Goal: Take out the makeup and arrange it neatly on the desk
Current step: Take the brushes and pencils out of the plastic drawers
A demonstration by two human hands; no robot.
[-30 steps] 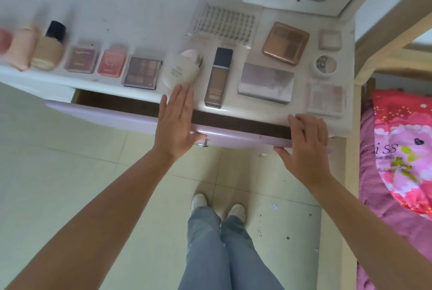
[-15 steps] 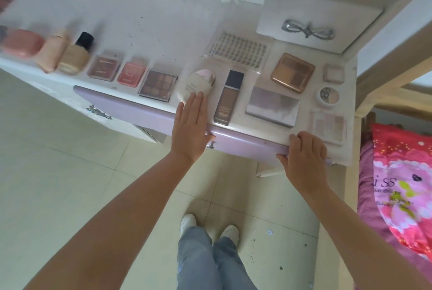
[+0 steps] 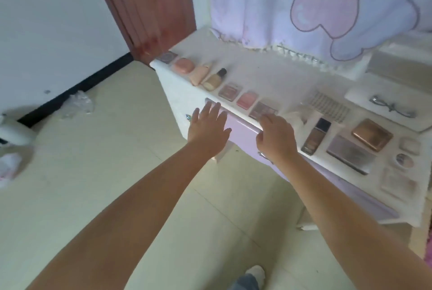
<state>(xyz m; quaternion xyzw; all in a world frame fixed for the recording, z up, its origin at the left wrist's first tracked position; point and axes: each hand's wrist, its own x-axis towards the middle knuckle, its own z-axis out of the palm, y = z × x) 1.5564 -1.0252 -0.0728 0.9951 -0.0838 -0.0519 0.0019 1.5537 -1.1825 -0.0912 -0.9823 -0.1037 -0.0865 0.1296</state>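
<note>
Head view: looked down over both bare forearms at a white desk [image 3: 268, 74] with a lilac drawer front [image 3: 240, 129] beneath its near edge.
Left hand [image 3: 207, 129]: lay flat against the drawer front near its left end, fingers straight and spread, holding nothing.
Right hand [image 3: 275, 136]: fingers curled over the top edge of the drawer front, knuckles up; grip closed on that edge. Fingertips hidden, so contact with the desk edge could not be judged.
Drawer: front sat close under the desk edge; no gap was visible.
Makeup, left run: along the front edge lay a small dark compact [image 3: 166, 57], a pink oval case [image 3: 184, 66], a peach tube [image 3: 200, 74], a foundation bottle with black cap [image 3: 215, 79], 2 pink blush pans [image 3: 230, 91] and [image 3: 247, 100], then an eyeshadow palette [image 3: 263, 109] just beyond the right hand's knuckles.
Makeup, right run: a tall foundation tube with dark cap [image 3: 315, 136], a silver rectangular palette [image 3: 349, 154], a bronze compact [image 3: 371, 134], a round pot [image 3: 404, 160] and pale clear cases, too blurred to identify.
Behind: a tray of false lashes [image 3: 328, 108] and an eyelash curler [image 3: 392, 108] resting on a white raised shelf [image 3: 360, 95].
Surroundings: a lilac cloth with a heart print [image 3: 327, 2] hung over the back of the desk; a brown door [image 3: 149, 2] stood to the left; pale tiled floor [image 3: 105, 161] below.
</note>
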